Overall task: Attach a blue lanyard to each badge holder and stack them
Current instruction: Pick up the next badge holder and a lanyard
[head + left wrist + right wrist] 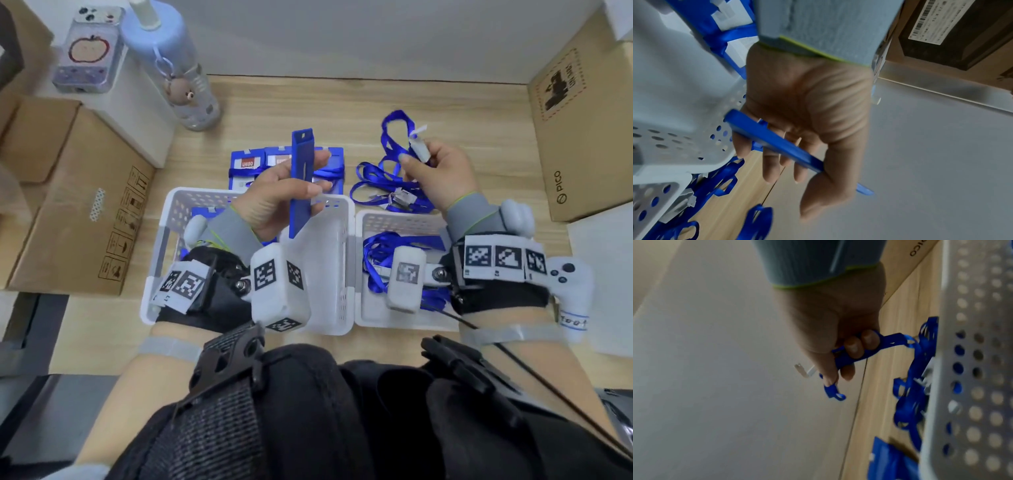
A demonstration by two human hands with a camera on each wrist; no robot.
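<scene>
Plainly, the left hand pinches one badge holder edge-on above the left of two baskets; it could twist loose. Beyond its fingertips lies a finished stack, count unclear. The right hand clamps one lanyard, whose clip may snag the loose lanyards below.

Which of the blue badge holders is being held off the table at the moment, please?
The badge holder in the left hand, seen edge-on; the others lie flat on the table behind it.
</scene>
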